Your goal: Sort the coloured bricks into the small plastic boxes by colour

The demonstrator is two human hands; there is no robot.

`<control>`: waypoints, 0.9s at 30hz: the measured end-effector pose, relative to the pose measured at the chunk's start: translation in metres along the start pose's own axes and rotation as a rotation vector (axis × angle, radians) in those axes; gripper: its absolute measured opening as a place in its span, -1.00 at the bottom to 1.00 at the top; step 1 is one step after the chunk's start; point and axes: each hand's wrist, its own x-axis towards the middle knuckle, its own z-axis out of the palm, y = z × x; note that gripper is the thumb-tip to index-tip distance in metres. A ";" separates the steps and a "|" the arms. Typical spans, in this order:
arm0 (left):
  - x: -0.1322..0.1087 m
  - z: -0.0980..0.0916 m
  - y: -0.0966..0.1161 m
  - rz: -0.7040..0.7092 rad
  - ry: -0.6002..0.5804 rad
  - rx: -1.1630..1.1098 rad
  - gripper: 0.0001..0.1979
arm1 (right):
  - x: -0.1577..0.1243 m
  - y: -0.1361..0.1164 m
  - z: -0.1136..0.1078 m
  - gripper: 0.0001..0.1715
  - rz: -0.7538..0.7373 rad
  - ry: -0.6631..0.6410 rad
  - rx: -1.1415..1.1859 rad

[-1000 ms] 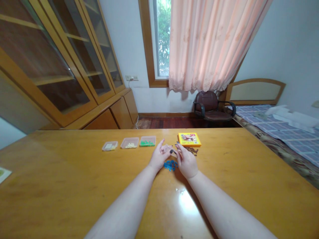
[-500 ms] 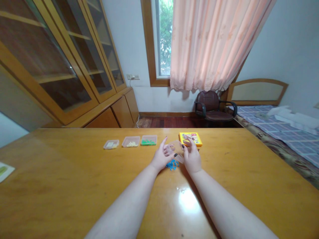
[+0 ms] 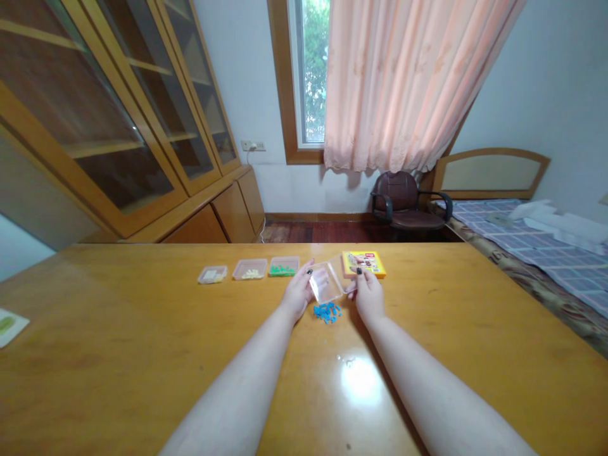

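Box [image 3: 329,291], clear and open, hangs between the left hand [image 3: 296,296] and right hand [image 3: 369,299], each pinching one side, though a slack hold could drop it among the blue pieces [image 3: 326,312] beside the grip.

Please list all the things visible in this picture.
Table: one, brown, foreground
Clear case: one, transparent, held open centrally
Blue pieces: many, blue, table before case
Clear boxes: three, transparent, row left of centre
Green pieces: several, green, right box
Cream pieces: several, cream, middle box
Pale contents: uncounted, whitish, left box
Yellow box: one, yellow, just behind case
Card: one, mostly white, table's left
Cabinet: one, brown, left
Socket panel: one, white, back wall
Window: one, brown frame, back wall
Curtain: one, pink, across window
Chair: one, maroon, beyond table
Bed: one, bluish, right
Left hand: one, dark nail, case's left
Right hand: one, dark nail, case's right
Forearms: two, bare, foreground
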 end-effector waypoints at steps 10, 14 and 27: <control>0.000 0.001 0.001 0.033 0.011 0.257 -0.53 | 0.008 0.004 0.003 -0.69 0.147 0.024 0.301; -0.001 0.004 0.002 0.057 0.031 0.247 -0.54 | 0.005 0.003 0.004 -0.63 0.214 -0.054 0.295; -0.002 -0.005 0.001 0.255 -0.114 1.193 -0.81 | 0.006 0.006 -0.002 -0.68 0.048 0.058 -0.007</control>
